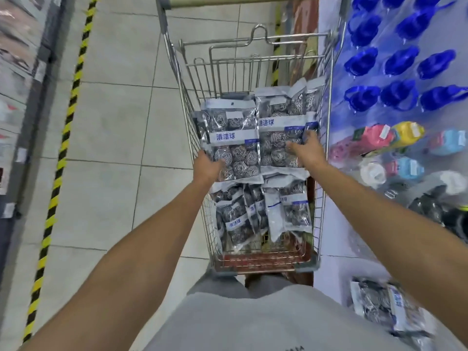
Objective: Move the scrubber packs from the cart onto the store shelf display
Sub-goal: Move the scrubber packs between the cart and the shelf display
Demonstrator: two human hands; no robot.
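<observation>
Wire cart (177, 72) at frame centre held stacked scrubber packs (263, 214), left hand (206, 168) grasping the left top pack (233, 145), right hand (305, 150) gripping the right top pack (278, 140).

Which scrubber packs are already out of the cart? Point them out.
The scrubber packs on the shelf at lower right, beside the person's right arm. All the others still lie inside the cart, including the two under the hands.

Silver-and-white scrubber packs (234, 145) with blue labels; yellow-black striped floor tape (66, 122)
</observation>
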